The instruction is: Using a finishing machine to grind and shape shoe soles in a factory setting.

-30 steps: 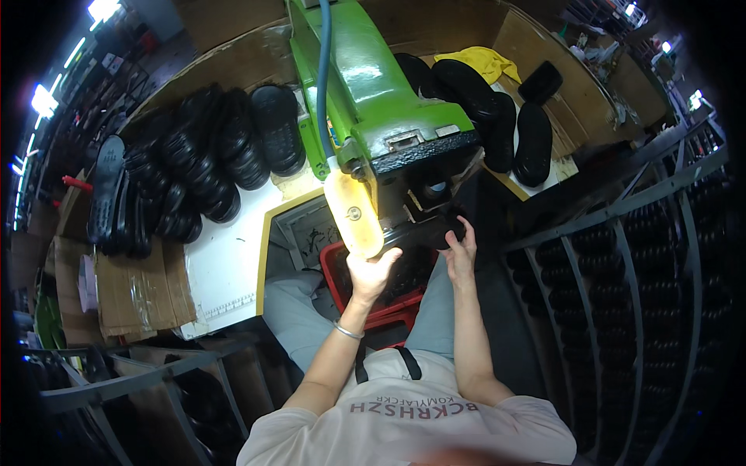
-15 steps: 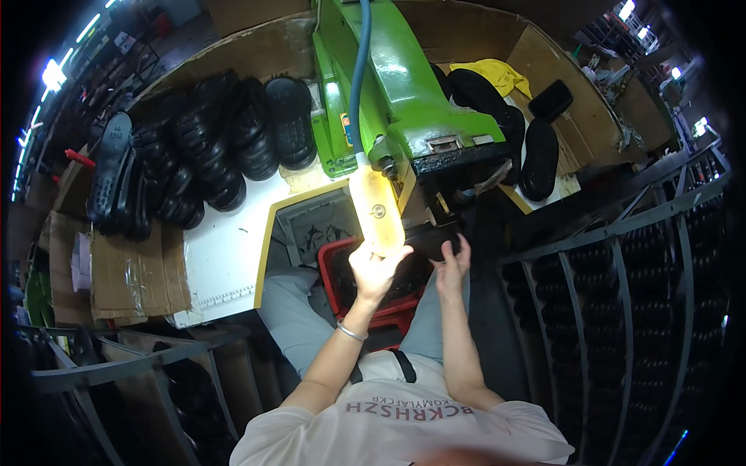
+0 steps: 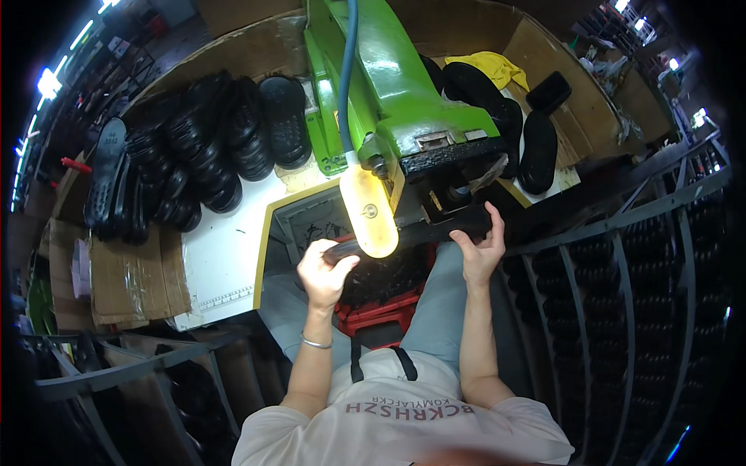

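Black shoe sole, long, flat, centre frame under green machine; left hand and right hand grasping its ends. Brown cardboard sheets, left on the desk.

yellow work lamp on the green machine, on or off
On: the yellow oval work lamp glows bright against the dark black rubber sole behind it.

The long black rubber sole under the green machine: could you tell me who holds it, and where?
Both hands hold the long black rubber sole: left hand at its left end, right hand at its right end.
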